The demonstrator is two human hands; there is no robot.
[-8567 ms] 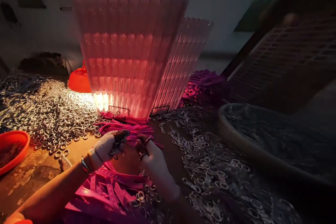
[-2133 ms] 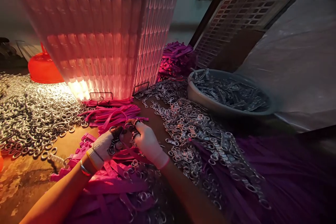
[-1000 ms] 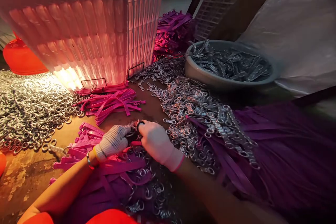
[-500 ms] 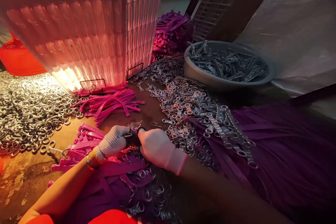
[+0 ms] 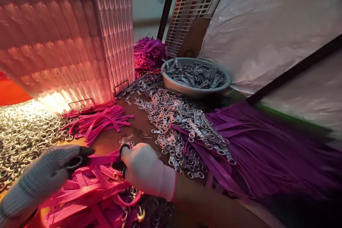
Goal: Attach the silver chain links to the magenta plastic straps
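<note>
My left hand (image 5: 40,178), in a white dotted glove with dark fingertips, is at the lower left. Its closed fingers pinch a metal ring (image 5: 74,163), where one end of a pink strap (image 5: 103,159) also meets them. The strap stretches across to my right hand (image 5: 145,167), which wears a white glove with a pink cuff and is closed on the strap's other end. Dark coverings show at the right thumb and fingertips; exactly what sits between them is hidden. Beneath both hands lies a heap of pink straps (image 5: 80,188) with metal fittings (image 5: 140,213).
Loose metal rings (image 5: 24,128) are piled at the left, below a bright glow. Ribbed translucent panels (image 5: 114,28) stand behind a bundle of pink straps (image 5: 104,117). Metal links (image 5: 173,114) spread toward a grey basin (image 5: 195,92). Long purple straps (image 5: 267,149) lie at the right.
My left hand has moved left and toward me, away from my right hand, and the strap now shows stretched between them. The view has shifted to the right.
</note>
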